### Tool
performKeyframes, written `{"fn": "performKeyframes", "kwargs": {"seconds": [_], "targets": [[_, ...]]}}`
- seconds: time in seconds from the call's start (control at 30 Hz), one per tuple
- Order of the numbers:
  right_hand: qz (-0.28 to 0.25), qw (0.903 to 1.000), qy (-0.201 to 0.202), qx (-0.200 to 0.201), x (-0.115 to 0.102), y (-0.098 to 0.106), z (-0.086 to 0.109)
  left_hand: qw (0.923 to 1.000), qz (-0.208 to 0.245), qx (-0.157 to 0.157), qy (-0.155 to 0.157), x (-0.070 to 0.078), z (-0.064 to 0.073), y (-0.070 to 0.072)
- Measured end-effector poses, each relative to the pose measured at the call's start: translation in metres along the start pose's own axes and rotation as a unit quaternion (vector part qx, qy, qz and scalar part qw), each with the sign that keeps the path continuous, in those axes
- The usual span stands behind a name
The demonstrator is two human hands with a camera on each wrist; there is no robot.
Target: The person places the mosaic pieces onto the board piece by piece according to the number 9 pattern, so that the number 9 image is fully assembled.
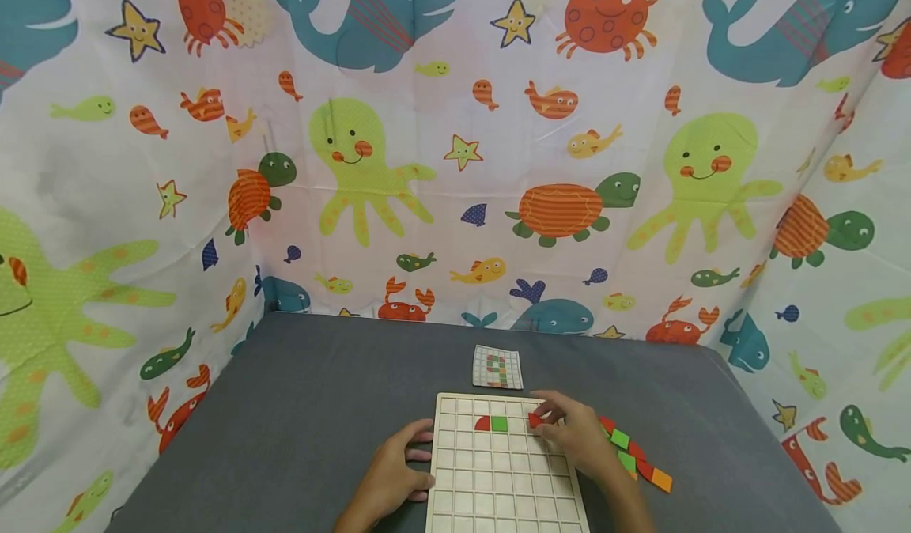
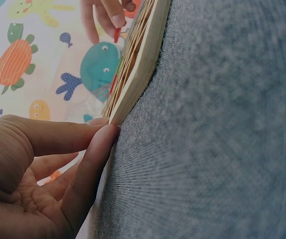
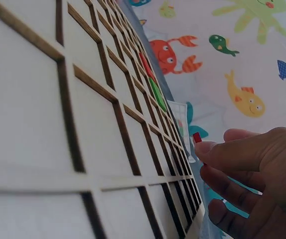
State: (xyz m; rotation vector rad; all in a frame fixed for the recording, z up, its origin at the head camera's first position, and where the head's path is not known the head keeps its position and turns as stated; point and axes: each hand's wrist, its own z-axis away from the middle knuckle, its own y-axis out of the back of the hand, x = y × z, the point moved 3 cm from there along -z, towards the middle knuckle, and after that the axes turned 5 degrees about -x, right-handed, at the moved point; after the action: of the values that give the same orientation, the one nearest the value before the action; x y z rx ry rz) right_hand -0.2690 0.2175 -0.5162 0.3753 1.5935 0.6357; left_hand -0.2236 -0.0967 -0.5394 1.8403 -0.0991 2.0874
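Note:
A wooden grid board (image 1: 484, 481) lies on the grey cloth. My left hand (image 1: 390, 470) rests against its left edge, fingertips and thumb touching the side; the left wrist view shows these fingertips (image 2: 100, 142) right at the board's rim. My right hand (image 1: 575, 432) pinches a small red tile (image 1: 534, 420) between thumb and fingers, over the upper right squares. From the right wrist view, the red tile (image 3: 197, 137) is held on edge, above the board's surface. In the board's second row sit a red quarter-round tile (image 1: 484, 423) and, beside it, a green square tile (image 1: 500, 424).
Behind the board lies a pattern card (image 1: 497, 367) with a small coloured grid design. Loose red, green and orange tiles, such as an orange square (image 1: 662, 480), are scattered right of the board, partly behind my right arm. A sea-animal curtain (image 1: 441, 264) encloses the table.

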Motion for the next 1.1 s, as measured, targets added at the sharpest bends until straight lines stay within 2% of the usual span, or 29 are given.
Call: {"fn": "performKeyframes", "kwargs": {"seconds": [0.2,0.53,0.9,1.1], "targets": [[-0.009,0.9995,0.010,-0.028,-0.004,-0.008,-0.002,1.0000,-0.004,0.003,0.007,0.000,0.000,0.000],[-0.010,0.9994,0.005,-0.032,-0.003,-0.015,-0.004,1.0000,0.000,-0.001,-0.005,-0.001,-0.001,0.001],[0.020,0.9992,0.013,-0.033,-0.006,-0.018,-0.007,0.9998,-0.007,0.003,-0.016,0.002,0.000,0.001],[0.016,0.9993,0.011,-0.031,-0.004,-0.020,-0.006,0.9999,-0.005,-0.001,-0.013,0.002,0.002,0.000]]}}
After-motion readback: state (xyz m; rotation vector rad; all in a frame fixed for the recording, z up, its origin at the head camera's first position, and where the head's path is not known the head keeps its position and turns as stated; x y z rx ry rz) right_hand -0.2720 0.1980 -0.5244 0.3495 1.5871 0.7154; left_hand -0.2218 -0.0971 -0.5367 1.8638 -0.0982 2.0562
